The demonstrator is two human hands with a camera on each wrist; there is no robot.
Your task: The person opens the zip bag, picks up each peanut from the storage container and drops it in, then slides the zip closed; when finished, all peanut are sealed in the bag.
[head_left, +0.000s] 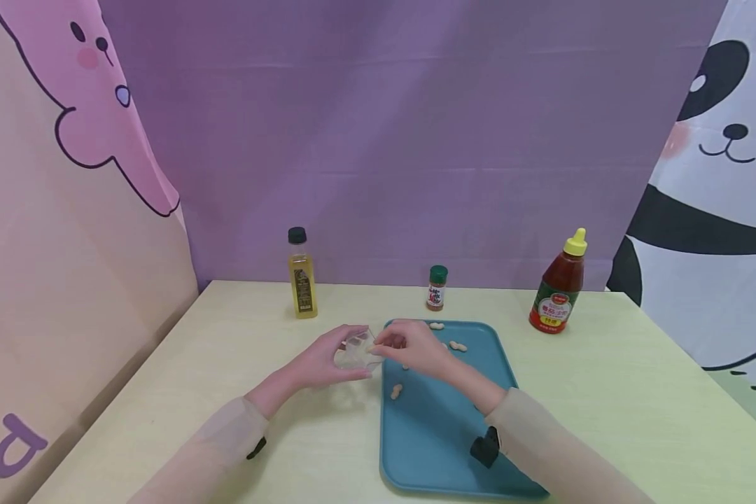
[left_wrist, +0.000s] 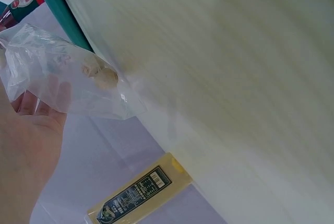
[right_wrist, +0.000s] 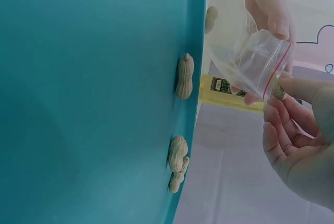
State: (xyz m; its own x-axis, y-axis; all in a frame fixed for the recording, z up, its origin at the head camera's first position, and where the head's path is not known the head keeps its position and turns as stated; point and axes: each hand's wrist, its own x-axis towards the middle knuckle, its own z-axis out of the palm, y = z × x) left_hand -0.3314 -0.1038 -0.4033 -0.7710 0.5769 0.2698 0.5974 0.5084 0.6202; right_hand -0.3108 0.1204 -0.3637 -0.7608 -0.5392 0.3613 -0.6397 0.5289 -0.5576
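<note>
My left hand (head_left: 324, 362) holds a clear zip bag (head_left: 355, 353) at the left edge of the blue tray (head_left: 441, 448), fingers and thumb around its sides. Peanuts show through the plastic at the bag's bottom, one of them a shelled-looking lump (left_wrist: 106, 77) in the left wrist view. My right hand (head_left: 417, 346) pinches a peanut (right_wrist: 279, 89) between thumb and fingertips, right at the bag's mouth with its red seal line. Several peanuts lie on the tray, among them one peanut (head_left: 396, 391) near its left side and another peanut (head_left: 458, 346) toward the back.
Behind the bag stands an oil bottle (head_left: 303, 283) with a black cap. A small green-capped jar (head_left: 437, 288) is beyond the tray, and a ketchup bottle (head_left: 557, 290) with a yellow cap stands at the back right. A purple cloth (head_left: 416, 140) hangs behind the table.
</note>
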